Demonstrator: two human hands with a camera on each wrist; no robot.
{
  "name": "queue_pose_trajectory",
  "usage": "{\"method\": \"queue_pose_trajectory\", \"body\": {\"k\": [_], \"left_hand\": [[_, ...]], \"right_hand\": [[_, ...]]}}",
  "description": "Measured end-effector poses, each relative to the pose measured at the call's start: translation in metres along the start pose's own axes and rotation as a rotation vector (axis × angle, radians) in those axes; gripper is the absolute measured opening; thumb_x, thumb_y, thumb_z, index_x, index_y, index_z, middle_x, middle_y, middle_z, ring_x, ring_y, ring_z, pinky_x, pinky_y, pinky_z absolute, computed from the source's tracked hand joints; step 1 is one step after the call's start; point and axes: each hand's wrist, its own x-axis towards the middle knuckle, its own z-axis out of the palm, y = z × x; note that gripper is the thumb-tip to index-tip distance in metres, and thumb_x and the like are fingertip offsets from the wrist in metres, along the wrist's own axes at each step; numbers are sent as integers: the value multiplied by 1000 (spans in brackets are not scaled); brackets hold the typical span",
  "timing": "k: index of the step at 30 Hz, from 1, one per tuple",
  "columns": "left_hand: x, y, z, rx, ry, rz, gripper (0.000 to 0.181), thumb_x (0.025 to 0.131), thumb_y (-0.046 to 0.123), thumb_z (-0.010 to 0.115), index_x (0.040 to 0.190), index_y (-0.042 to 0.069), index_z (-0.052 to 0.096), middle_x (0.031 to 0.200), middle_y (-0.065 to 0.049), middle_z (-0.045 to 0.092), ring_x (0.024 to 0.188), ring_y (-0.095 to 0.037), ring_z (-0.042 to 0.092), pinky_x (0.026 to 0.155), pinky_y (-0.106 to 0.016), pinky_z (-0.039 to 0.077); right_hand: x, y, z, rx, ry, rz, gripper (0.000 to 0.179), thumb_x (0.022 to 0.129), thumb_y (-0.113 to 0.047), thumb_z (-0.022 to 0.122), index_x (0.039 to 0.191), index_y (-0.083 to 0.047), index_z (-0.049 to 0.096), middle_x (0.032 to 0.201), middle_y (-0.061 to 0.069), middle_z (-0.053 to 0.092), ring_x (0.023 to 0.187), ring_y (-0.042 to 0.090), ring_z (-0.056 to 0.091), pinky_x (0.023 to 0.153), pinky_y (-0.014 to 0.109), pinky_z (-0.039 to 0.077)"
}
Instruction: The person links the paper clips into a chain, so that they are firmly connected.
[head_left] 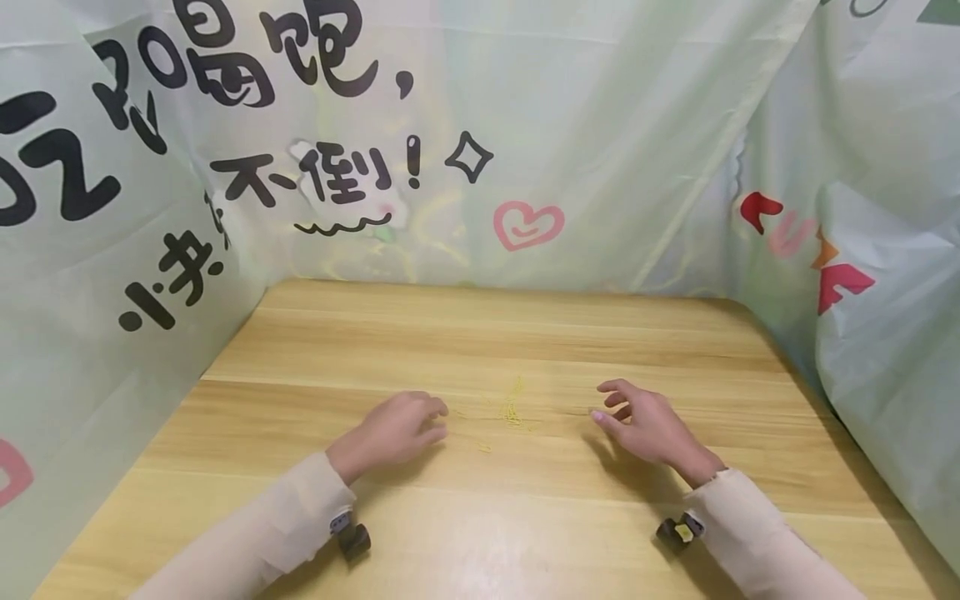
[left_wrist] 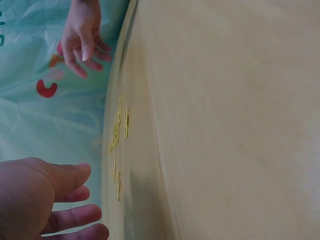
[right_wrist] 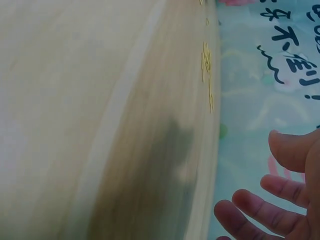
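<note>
Small yellow wire loops that look like paper clips (head_left: 512, 410) lie in a loose pile near the middle of the wooden table. A few single clips (head_left: 484, 447) are scattered to the left of the pile and in front of it. My left hand (head_left: 401, 427) hovers to the left of them, fingers slightly bent and pointing inward, holding nothing. On the other side, my right hand (head_left: 643, 423) is raised over the table with thumb and fingers spread apart and nothing between them. In the left wrist view, the clips (left_wrist: 126, 123) show as narrow elongated loops.
The wooden table (head_left: 480, 333) has rounded far corners. Pale green printed cloth (head_left: 585, 125) with black lettering and a pink heart hangs behind it and along both sides. A small dark camera (head_left: 351, 537) is worn on each wrist over a light sleeve.
</note>
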Motion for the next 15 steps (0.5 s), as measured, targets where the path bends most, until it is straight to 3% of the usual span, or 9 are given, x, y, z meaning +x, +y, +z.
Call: {"method": "queue_pose_trajectory", "body": {"k": [9,15], "left_hand": [[15,6,6,44,-62,6,28,93,24,66,113,5,67,102,-7,67,85,-16,63,76,-32,54],[25,8,9,109,-58,40,28,92,23,67,114,5,68,101,-5,65,81,-13,59,72,-28,52]], "right_hand": [[15,-9,11,18,-72,-37,36,93,-24,67,118,1,60,102,18,67,81,23,67,70,39,55],[22,-18,18,13,-102,-44,31,93,-22,67,115,0,62,103,16,67,80,18,66,68,35,55]]}}
